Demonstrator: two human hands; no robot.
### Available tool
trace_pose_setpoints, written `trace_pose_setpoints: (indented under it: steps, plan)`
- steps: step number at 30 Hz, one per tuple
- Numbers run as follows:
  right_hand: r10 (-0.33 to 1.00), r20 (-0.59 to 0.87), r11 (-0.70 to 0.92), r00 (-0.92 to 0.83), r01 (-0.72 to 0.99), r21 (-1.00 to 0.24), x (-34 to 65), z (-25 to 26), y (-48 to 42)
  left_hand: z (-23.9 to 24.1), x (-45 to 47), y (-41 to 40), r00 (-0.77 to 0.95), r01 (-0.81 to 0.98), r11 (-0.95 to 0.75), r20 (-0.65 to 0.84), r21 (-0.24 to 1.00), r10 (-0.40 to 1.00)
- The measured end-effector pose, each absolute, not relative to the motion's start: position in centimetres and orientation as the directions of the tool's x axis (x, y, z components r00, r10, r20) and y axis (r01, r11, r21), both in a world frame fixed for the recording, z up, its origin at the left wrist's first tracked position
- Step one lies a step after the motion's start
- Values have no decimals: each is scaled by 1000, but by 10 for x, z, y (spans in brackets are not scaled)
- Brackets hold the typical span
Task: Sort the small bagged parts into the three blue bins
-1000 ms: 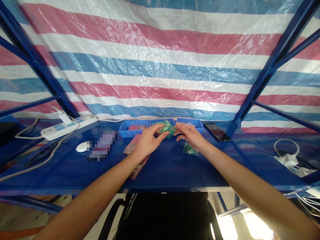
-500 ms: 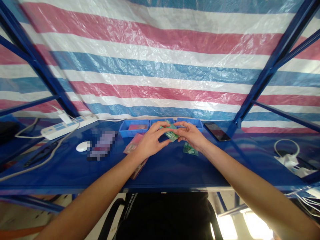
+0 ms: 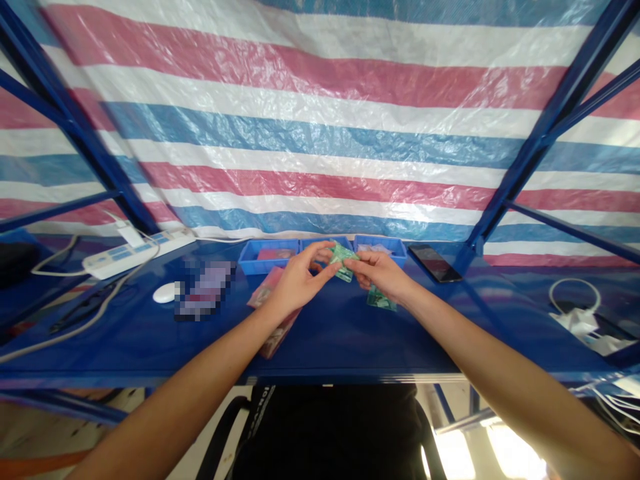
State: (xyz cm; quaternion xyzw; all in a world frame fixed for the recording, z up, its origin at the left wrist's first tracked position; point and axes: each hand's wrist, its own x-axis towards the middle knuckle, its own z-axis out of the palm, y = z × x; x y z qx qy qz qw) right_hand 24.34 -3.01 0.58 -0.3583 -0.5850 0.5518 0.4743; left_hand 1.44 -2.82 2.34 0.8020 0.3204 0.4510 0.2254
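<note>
Both hands meet above the blue table [image 3: 340, 340], just in front of a row of blue trays [image 3: 265, 265]. My left hand [image 3: 295, 283] and my right hand [image 3: 383, 273] each pinch an edge of a small green circuit board in a clear bag [image 3: 343, 259], held up between them. A second green board [image 3: 381, 299] lies flat on the table under my right wrist. Pink bagged packets [image 3: 273, 313] lie partly hidden under my left hand and forearm.
A black phone [image 3: 433, 263] lies right of the trays. A white power strip [image 3: 131, 253] with cables and a white mouse [image 3: 164, 293] sit at the left. A white charger and coiled cable [image 3: 575, 313] rest at the right. Blue frame posts and a striped tarp enclose the bench.
The bagged green board has been turned and shifted slightly between my fingers; my hands first closed in, then the board rose a little. Everything else stays put.
</note>
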Motion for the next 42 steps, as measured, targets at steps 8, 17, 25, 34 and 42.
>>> trace_pose_setpoints:
  steps: [8, 17, 25, 34, 42]
  plan:
    - [928, -2, -84, -372, -203, -976, 244, 13, -35, 30, 9, -30, 536, 371, -882, 709, 290, 459]
    - [983, 145, 131, -116, -121, -984, 244, 12, -28, 23, 13, -26, 307, 379, -639, 560, 670, 770]
    - [942, 242, 221, -233, -113, -969, 243, 8, -27, 16, 16, -22, 395, 199, -606, 503, 770, 769]
    - [960, 82, 19, -268, -229, -973, 249, 7, -28, 28, 11, -29, 543, 328, -860, 667, 391, 510]
    - [963, 1, -60, -271, -216, -975, 245, 14, -32, 21, 14, -22, 310, 242, -619, 546, 747, 779]
